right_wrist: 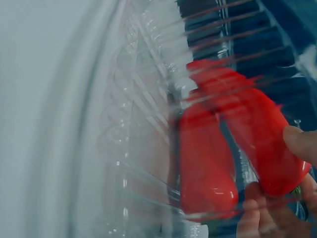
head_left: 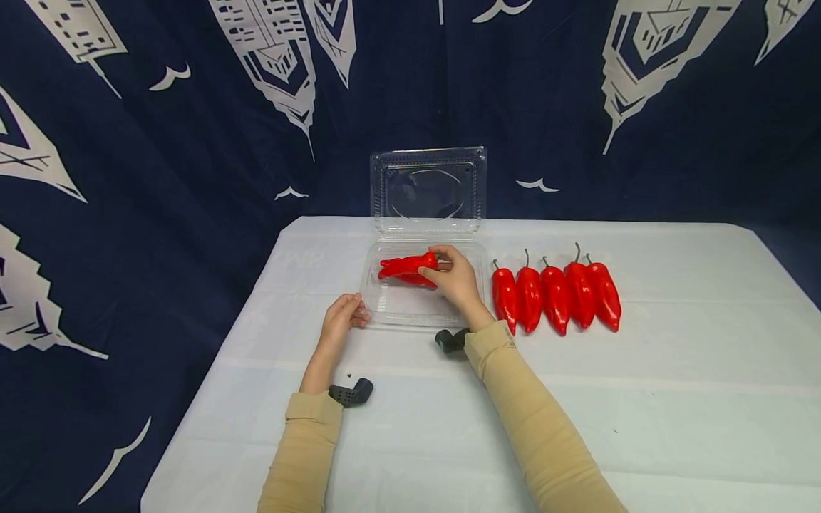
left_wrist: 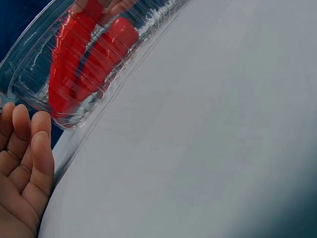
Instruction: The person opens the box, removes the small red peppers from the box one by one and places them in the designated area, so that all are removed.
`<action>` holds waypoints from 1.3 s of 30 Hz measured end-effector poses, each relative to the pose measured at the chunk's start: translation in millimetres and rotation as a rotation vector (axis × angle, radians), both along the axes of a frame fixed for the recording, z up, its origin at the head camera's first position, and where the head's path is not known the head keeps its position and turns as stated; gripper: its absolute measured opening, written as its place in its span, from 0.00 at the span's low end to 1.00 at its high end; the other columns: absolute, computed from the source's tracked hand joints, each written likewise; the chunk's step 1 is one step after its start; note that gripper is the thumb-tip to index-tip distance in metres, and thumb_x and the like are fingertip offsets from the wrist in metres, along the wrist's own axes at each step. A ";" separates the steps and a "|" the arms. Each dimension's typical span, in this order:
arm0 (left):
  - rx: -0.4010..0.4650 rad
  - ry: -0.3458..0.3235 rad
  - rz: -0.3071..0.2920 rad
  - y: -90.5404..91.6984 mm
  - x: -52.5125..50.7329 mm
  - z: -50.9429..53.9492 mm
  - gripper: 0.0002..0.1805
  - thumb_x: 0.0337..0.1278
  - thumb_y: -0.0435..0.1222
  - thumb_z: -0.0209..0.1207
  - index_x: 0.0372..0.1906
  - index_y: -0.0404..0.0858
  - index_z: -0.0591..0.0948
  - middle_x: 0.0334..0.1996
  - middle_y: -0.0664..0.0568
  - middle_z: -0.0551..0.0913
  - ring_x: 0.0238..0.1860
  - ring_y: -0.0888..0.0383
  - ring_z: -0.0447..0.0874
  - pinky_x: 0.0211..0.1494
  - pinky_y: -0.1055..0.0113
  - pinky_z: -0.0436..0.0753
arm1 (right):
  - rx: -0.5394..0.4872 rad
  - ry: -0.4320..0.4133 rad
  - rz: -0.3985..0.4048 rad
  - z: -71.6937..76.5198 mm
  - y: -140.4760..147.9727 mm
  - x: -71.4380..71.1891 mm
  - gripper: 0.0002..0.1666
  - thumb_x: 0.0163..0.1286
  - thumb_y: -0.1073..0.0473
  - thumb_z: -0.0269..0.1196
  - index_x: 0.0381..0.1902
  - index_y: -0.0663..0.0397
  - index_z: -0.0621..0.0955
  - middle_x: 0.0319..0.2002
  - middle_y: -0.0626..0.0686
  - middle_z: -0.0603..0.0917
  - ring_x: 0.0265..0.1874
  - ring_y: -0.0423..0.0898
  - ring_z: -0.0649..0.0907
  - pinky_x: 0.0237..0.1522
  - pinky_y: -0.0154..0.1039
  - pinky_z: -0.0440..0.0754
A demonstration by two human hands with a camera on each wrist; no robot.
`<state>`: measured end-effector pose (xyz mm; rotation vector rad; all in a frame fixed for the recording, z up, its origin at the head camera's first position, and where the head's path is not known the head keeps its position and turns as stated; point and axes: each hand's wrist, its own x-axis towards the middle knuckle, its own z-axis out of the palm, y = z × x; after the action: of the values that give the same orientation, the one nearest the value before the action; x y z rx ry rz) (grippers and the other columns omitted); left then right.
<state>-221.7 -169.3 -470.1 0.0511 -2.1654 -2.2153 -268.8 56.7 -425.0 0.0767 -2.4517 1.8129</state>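
Observation:
My right hand (head_left: 457, 276) pinches a red pepper (head_left: 409, 265) by its stem end, inside the open clear plastic container (head_left: 404, 313). Another red pepper (right_wrist: 205, 163) lies in the container beside and partly beneath the held one. Both show through the ribbed wall in the wrist views. My left hand (head_left: 346, 311) is at the container's front left corner, fingertips gripping its rim. In the left wrist view, the left fingers (left_wrist: 41, 163) are bent, and the actual contact with the rim is mostly cut off.
Several red peppers (head_left: 556, 301) lie in a row right of the container, stems toward the back. The clear lid (head_left: 428, 192) stands raised behind the base. Beneath is a white-covered table (head_left: 673, 399); a dark patterned cloth (head_left: 449, 107) hangs behind.

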 end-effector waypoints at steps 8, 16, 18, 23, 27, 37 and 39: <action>-0.038 -0.003 0.009 1.8 1.4 -1.4 0.12 0.69 0.36 0.48 0.31 0.33 0.71 0.24 0.52 0.74 0.27 0.62 0.77 0.32 0.73 0.77 | -0.046 0.014 0.006 1.8 2.3 5.9 0.26 0.58 0.63 0.68 0.55 0.57 0.76 0.53 0.59 0.78 0.47 0.53 0.81 0.43 0.44 0.82; -0.020 -0.030 -0.024 0.8 3.1 4.7 0.11 0.70 0.33 0.46 0.32 0.30 0.71 0.25 0.49 0.74 0.28 0.58 0.77 0.33 0.70 0.78 | -0.079 0.021 -0.011 6.0 9.8 15.2 0.26 0.58 0.61 0.68 0.55 0.56 0.75 0.53 0.58 0.76 0.50 0.53 0.80 0.48 0.44 0.80; -0.016 -0.033 -0.026 0.6 2.3 4.5 0.11 0.70 0.33 0.46 0.32 0.29 0.71 0.25 0.48 0.74 0.28 0.58 0.77 0.33 0.70 0.78 | -0.091 0.024 -0.013 7.2 13.2 17.0 0.27 0.59 0.60 0.68 0.56 0.56 0.74 0.53 0.57 0.76 0.50 0.54 0.80 0.48 0.44 0.80; -0.011 -0.028 -0.006 1.0 0.9 2.5 0.12 0.70 0.35 0.47 0.32 0.30 0.71 0.24 0.51 0.74 0.27 0.61 0.77 0.32 0.72 0.77 | -0.108 0.028 -0.025 14.3 21.8 24.2 0.27 0.60 0.60 0.67 0.57 0.55 0.73 0.54 0.57 0.74 0.51 0.55 0.79 0.48 0.44 0.80; -0.022 -0.007 0.008 1.8 0.8 1.8 0.12 0.70 0.36 0.47 0.31 0.31 0.71 0.24 0.51 0.74 0.26 0.62 0.77 0.31 0.73 0.77 | -0.119 0.041 -0.034 21.2 30.4 30.5 0.28 0.60 0.60 0.66 0.57 0.56 0.72 0.54 0.57 0.74 0.50 0.54 0.79 0.46 0.45 0.80; -0.051 0.003 0.006 1.1 1.4 0.9 0.12 0.69 0.37 0.47 0.32 0.32 0.71 0.25 0.51 0.74 0.27 0.61 0.77 0.32 0.72 0.77 | -0.150 0.122 -0.065 34.6 57.3 43.0 0.29 0.61 0.60 0.66 0.58 0.60 0.71 0.53 0.58 0.74 0.49 0.52 0.78 0.50 0.39 0.78; -0.055 0.004 0.005 1.2 1.5 1.1 0.12 0.69 0.37 0.47 0.32 0.32 0.71 0.25 0.51 0.74 0.27 0.61 0.77 0.32 0.72 0.77 | -0.140 0.130 -0.076 37.1 62.3 46.1 0.29 0.61 0.60 0.66 0.58 0.60 0.71 0.53 0.58 0.74 0.49 0.51 0.78 0.50 0.37 0.78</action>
<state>-220.2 -168.1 -469.0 0.0508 -2.2197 -2.1505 -222.7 118.9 -387.9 0.0876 -2.2043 1.8787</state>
